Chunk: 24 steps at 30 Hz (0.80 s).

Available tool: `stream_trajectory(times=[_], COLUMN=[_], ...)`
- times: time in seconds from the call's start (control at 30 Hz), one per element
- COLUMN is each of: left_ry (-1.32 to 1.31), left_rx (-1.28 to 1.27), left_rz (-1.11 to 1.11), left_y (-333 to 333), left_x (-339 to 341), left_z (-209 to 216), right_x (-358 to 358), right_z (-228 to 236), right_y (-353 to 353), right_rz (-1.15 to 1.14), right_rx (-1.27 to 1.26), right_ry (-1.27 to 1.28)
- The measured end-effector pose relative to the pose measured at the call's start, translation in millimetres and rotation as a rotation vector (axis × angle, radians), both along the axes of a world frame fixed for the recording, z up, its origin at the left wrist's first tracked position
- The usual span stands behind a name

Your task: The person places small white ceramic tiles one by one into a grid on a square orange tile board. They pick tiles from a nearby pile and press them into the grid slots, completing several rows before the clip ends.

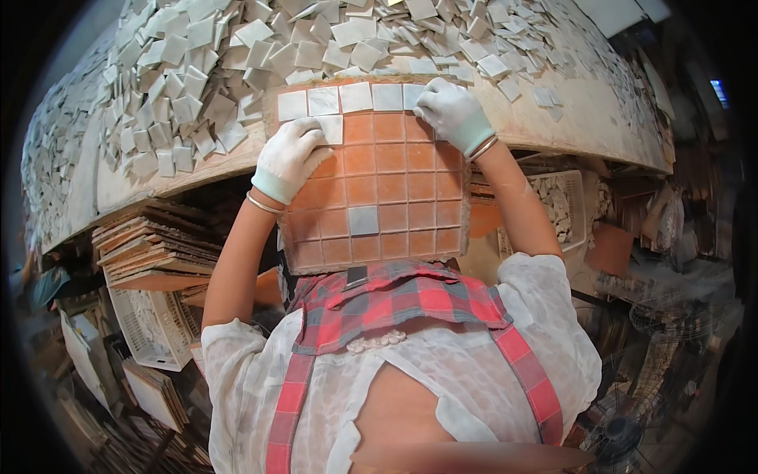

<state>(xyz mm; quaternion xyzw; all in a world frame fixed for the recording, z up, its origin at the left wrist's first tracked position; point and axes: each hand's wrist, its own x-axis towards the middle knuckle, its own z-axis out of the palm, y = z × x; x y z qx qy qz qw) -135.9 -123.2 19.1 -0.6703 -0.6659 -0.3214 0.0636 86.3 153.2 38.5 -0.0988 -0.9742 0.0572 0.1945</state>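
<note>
An orange grid tray (392,188) with square recesses lies in front of me, its near edge close to my checked apron. White marble-look square tiles (355,97) fill much of its far row, and one lone grey-white tile (363,220) sits in a lower recess. My left hand (289,156), in a white glove, is closed with its fingertips on a white tile (332,129) at the left of the second row. At the far row's right end, my gloved right hand (453,114) pinches the edge of another tile (411,96), partly hidden by the fingers.
Loose white tiles (296,43) are heaped across the worktable (588,130) beyond the tray. Stacked boards (158,245) and a white plastic crate (150,328) stand low at left. Another crate (564,201) holds tile pieces at right, with a fan (620,430) lower down.
</note>
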Motion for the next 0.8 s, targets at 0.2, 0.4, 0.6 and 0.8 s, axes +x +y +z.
stream_trajectory(times=[0.2,0.4,0.6,0.8], left_ry=[-0.014,0.194,0.196,0.047], left_rx=[0.091,-0.032,-0.096,-0.056], left_rz=[0.162,0.065,0.055,0.017], left_y=[5.6,9.1,10.0,5.0], left_x=[13.9,12.9,5.3,8.4], left_z=[-6.7,-6.2,-16.7,-18.2], right_x=[-54.8,-89.5,-91.6,-132.3], right_z=[16.0,-3.1,-21.6,0.1], right_y=[-21.5,-55.7,-55.7,-0.4], right_rz=[0.095,0.052,0.242,-0.189], right_rx=[-0.030,0.081,-0.134,-0.166], right_ry=[0.183,-0.025,0.250,0.063])
